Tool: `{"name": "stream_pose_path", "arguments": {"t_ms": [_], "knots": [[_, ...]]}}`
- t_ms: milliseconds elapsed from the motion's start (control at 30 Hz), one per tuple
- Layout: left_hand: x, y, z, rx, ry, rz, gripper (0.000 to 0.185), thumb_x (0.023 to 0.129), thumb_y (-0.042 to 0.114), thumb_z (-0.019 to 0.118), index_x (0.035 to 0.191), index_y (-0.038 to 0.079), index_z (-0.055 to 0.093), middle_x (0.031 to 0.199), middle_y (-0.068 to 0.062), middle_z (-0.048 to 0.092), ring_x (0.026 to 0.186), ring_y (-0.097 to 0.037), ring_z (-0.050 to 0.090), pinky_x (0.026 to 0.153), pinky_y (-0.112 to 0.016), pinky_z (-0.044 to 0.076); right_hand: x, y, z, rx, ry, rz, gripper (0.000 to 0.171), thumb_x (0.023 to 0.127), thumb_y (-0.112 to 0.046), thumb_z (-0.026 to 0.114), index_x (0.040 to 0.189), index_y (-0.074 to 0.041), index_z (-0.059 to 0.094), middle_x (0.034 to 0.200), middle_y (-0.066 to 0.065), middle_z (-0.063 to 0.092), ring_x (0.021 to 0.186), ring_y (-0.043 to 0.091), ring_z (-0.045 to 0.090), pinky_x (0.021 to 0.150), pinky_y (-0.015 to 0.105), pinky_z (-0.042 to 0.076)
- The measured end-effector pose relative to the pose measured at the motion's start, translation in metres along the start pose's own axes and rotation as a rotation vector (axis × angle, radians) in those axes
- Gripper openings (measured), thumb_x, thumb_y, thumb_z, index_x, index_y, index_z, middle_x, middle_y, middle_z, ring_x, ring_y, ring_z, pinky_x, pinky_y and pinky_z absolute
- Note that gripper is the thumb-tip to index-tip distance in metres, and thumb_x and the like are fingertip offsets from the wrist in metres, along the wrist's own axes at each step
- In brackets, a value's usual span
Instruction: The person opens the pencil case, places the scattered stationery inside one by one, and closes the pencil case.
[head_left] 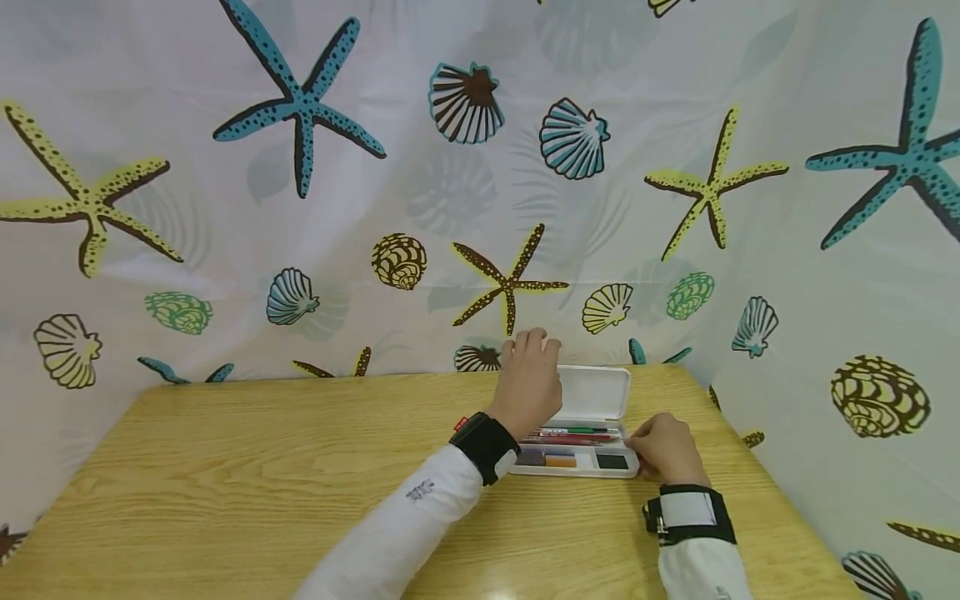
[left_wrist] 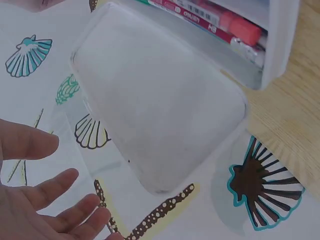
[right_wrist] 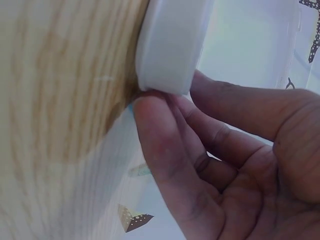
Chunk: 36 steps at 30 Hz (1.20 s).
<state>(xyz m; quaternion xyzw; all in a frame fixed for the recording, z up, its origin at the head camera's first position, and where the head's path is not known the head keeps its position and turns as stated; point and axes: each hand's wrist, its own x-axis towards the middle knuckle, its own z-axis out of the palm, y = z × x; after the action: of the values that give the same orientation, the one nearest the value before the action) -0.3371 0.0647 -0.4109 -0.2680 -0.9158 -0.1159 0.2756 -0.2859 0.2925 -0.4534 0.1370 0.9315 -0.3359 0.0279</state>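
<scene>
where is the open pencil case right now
In the head view the white pencil case lies open toward the table's far right, lid back near the curtain, between the left hand and right hand.

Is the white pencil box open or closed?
Open. The pencil box has its lid swung back, and pens show inside. The left hand is by the lid.

The left part of the pencil case (head_left: 592, 471) is hidden behind the left hand (head_left: 528, 387). The pens (left_wrist: 210, 17) are cut off at the upper edge of the left wrist view, and their print is too blurred to be read.
</scene>
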Motion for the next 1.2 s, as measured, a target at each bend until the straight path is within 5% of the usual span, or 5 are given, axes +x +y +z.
{"name": "stream_pose_path", "arguments": {"t_ms": [267,467,867,1200], "knots": [[-0.004,-0.023,-0.008,-0.083,-0.115,-0.175,0.057,0.101,0.026,0.064,0.148,0.0,0.046,0.154,-0.027,0.039,0.144,-0.045,0.037,0.109,-0.064,0.037,0.002,0.002,0.001,0.004,0.01,-0.008,0.022,0.096,-0.01,0.069,0.101,0.011,0.072,0.078,0.013,0.065,0.06,0.021,0.062,0.052,0.028,0.052],[-0.009,-0.03,-0.01,-0.224,-0.192,-0.227,0.051,0.106,0.026,0.058,0.148,-0.001,0.048,0.143,-0.023,0.055,0.131,-0.041,0.053,0.102,-0.056,0.048,0.001,0.001,0.0,0.011,0.011,-0.007,0.023,0.096,-0.01,0.069,0.103,0.012,0.071,0.083,0.016,0.065,0.064,0.022,0.063,0.053,0.029,0.053],[-0.02,-0.033,-0.008,-0.266,-0.147,-0.147,0.03,0.103,0.017,0.061,0.128,0.003,0.07,0.117,-0.015,0.071,0.107,-0.03,0.068,0.083,-0.043,0.058,0.001,0.001,0.001,0.006,0.014,-0.02,0.023,0.096,-0.009,0.069,0.102,0.013,0.072,0.079,0.014,0.065,0.061,0.021,0.063,0.053,0.029,0.053],[-0.029,-0.022,-0.021,-0.322,-0.256,-0.067,0.014,0.103,0.016,0.063,0.101,0.009,0.075,0.087,-0.002,0.068,0.069,-0.011,0.058,0.054,-0.025,0.045,-0.001,0.001,0.0,0.015,0.008,-0.015,0.023,0.096,-0.008,0.069,0.103,0.013,0.071,0.08,0.016,0.067,0.06,0.021,0.064,0.053,0.03,0.054]]}}
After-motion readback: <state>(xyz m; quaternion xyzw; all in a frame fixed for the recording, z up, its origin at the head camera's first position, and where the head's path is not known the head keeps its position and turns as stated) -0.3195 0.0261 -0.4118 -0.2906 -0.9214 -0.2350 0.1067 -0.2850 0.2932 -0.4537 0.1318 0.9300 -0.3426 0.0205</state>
